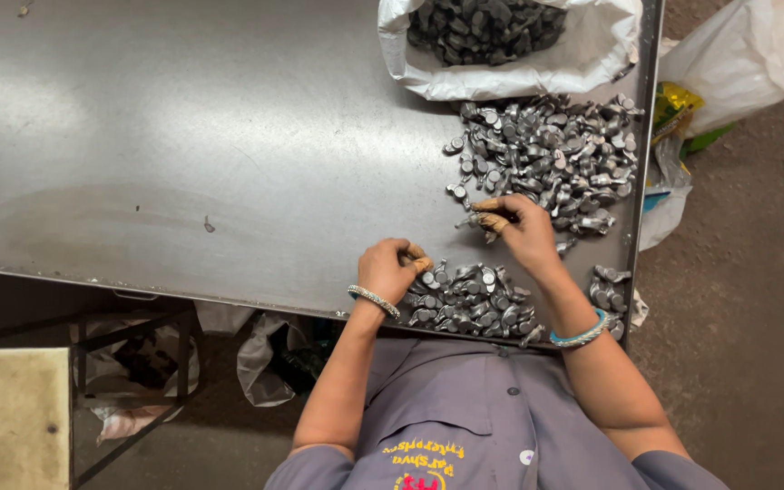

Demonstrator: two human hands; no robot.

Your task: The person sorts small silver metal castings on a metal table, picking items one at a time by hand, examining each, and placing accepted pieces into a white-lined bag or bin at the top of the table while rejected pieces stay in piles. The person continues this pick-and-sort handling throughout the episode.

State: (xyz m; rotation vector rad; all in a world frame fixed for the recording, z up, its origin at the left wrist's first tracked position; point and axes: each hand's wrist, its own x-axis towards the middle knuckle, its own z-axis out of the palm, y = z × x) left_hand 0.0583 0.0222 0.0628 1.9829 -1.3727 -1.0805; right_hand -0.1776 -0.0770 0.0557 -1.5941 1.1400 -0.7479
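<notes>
My right hand (514, 229) pinches a small grey metal part (469, 220) at the near edge of a big loose pile of the same parts (551, 150). My left hand (392, 266) is closed into a fist, resting on the steel table (183, 136) beside a smaller heap of parts (469, 304) at the front edge; whether it holds one is hidden. Wrapped fingertips show on both hands, with a silver bangle on the left wrist and a teal one on the right.
A white sack (510, 77) full of dark metal parts stands open at the table's far right. A few parts (610, 289) lie at the right front corner. White bags (746, 54) sit on the floor to the right, more bags (265, 358) under the table.
</notes>
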